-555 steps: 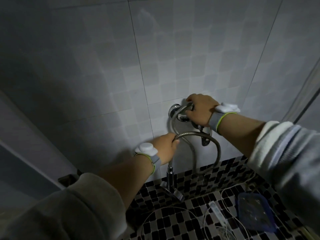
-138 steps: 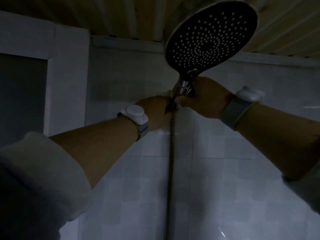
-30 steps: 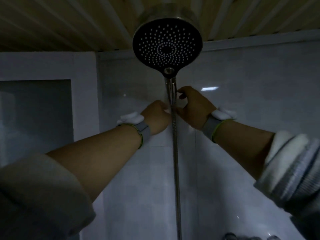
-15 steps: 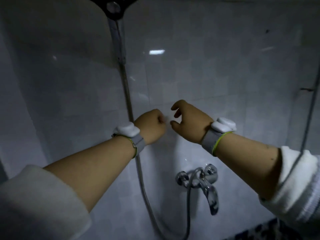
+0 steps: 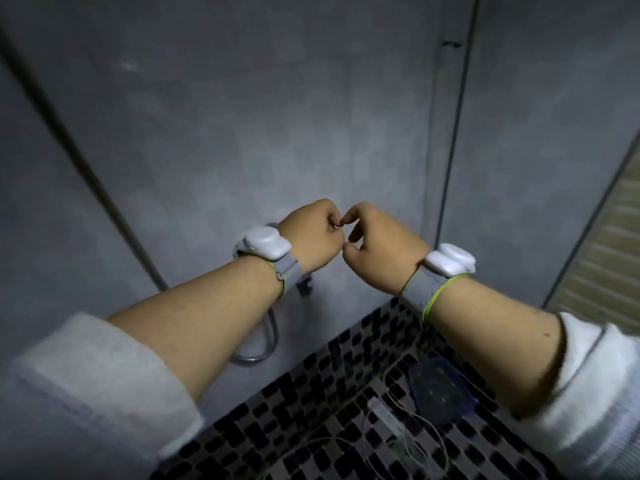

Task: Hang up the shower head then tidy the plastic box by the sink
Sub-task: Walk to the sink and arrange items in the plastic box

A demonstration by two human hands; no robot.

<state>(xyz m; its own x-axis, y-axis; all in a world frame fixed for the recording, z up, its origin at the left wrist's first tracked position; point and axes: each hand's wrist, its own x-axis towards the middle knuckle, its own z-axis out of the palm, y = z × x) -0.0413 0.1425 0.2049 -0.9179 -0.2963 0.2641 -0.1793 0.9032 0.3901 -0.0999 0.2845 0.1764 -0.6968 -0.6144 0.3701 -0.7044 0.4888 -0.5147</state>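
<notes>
I am looking into a dim home bathroom, at its shower corner. Pale glossy wall tiles fill most of my view, and a metal shower hose runs slantwise down them to a loop near the bottom. Below lies a ledge of small black-and-white mosaic tiles with a blue plastic box on it. A thin pipe climbs the corner.

Left hand and right hand raised side by side before grey tiled wall, fingers curled, fingertips nearly meeting, nothing held. White sensor on grey band at each wrist. Shower hose slants down wall at left, loops under left forearm. Below, black-and-white mosaic ledge carries blue plastic box and thin white cable.
</notes>
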